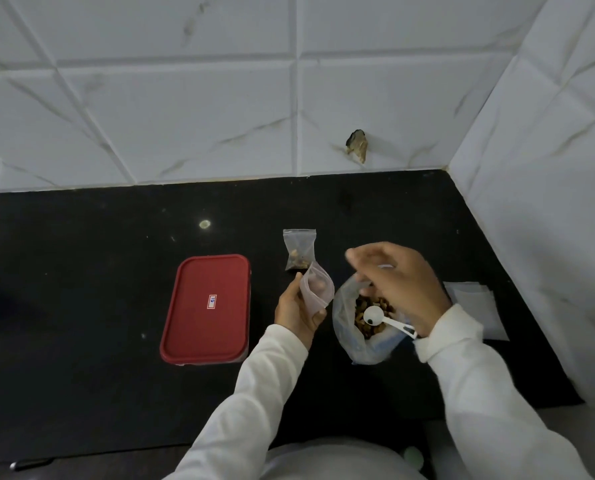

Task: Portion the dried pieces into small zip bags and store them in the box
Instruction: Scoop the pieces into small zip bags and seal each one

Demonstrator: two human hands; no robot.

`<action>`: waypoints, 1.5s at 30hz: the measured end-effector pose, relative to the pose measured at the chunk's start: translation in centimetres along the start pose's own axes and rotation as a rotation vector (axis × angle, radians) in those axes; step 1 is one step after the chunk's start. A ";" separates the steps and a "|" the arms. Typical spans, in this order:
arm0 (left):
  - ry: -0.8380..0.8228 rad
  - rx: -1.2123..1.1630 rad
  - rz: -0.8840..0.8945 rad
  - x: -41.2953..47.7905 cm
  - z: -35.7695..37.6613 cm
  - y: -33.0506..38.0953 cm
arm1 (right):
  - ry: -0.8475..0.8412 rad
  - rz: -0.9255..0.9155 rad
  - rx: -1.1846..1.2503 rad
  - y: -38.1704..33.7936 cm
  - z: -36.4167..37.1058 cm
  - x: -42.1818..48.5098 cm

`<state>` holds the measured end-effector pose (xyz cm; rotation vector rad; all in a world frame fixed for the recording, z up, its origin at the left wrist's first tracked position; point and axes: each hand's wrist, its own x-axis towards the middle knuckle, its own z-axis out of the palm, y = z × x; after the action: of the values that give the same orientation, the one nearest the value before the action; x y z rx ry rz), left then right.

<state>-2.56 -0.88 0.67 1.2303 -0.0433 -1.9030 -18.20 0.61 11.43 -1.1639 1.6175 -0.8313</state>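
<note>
My left hand (296,313) grips a small clear zip bag (318,289) with a few dried pieces inside, held upright with its mouth toward the right. My right hand (403,285) hovers over a large open plastic bag (355,348) of brown dried pieces (369,329). Its fingers curl down at the bag's mouth and are blurred, so what they hold is unclear. A white measuring spoon (374,315) lies on the pieces, its handle under my right wrist. Another small zip bag (299,251) with pieces at its bottom lies on the counter behind.
A box with a red lid (206,308), closed, sits left of my left hand on the black counter (81,271). Flat white sheets or empty bags (476,306) lie at the right by the tiled wall. White tiled walls close the back and right.
</note>
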 end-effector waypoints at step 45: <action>-0.061 -0.041 0.066 4.6 0.9 -6.1 | 0.060 -0.315 -1.041 16.2 0.8 5.5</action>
<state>-7.79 -0.38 -4.92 1.1298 -0.0765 -1.8747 -22.99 0.49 -5.00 -2.1582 1.9976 -0.1410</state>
